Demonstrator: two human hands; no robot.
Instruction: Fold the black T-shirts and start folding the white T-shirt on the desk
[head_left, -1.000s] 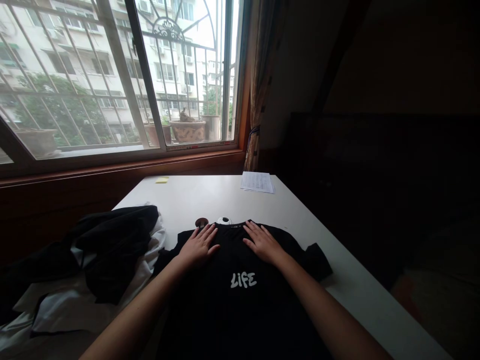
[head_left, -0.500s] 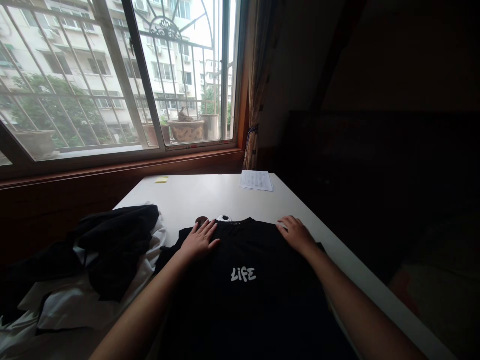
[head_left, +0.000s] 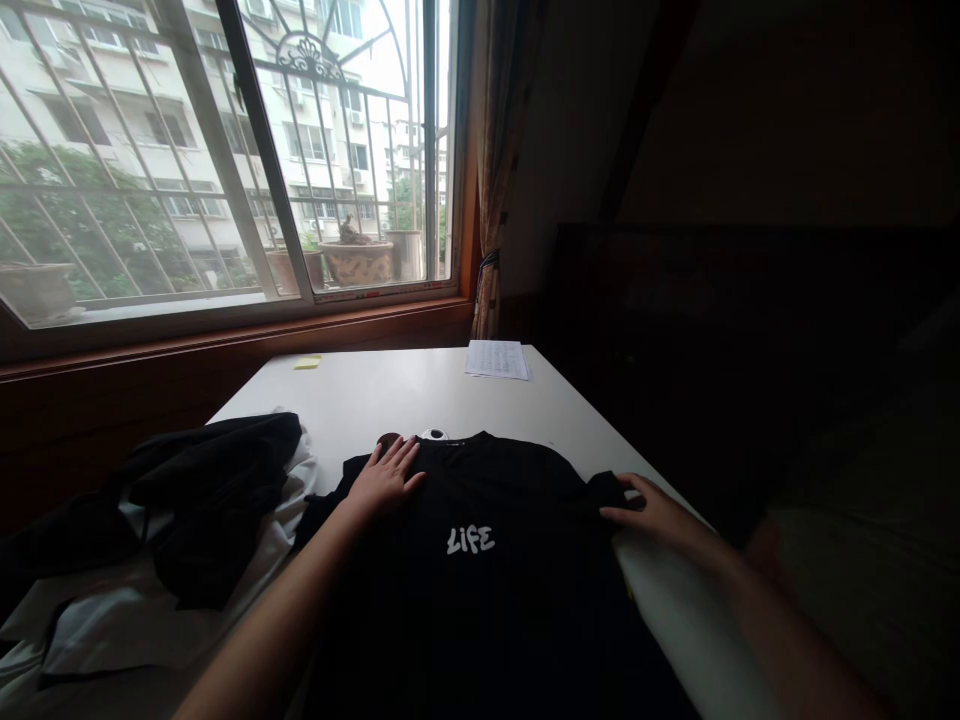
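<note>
A black T-shirt (head_left: pixel 480 610) lies spread on the white table, its collar toward the window and white lettering on it. My left hand (head_left: pixel 384 480) rests flat on the shirt's left shoulder, fingers stretched out and slightly apart. On the other side, my right hand (head_left: pixel 641 507) has its thumb and fingers closed around the shirt's right sleeve. Just past the collar, a white round thing with a black centre (head_left: pixel 435 435) and a brown round thing (head_left: pixel 388 440) show in part; the shirt and my left fingers cover the rest.
A heap of black and white clothes (head_left: pixel 217 480) lies at the left. Printed sheets (head_left: pixel 497 359) and yellow sticky notes (head_left: pixel 307 362) lie at the far end of the table (head_left: pixel 375 385). Beyond stand a barred window and a tied curtain (head_left: pixel 487 270). The right side is dark.
My right hand has moved from the shirt's right shoulder outward and nearer to me, onto the sleeve, which now shows folded out. My left hand stays in place. The view has shifted slightly right.
</note>
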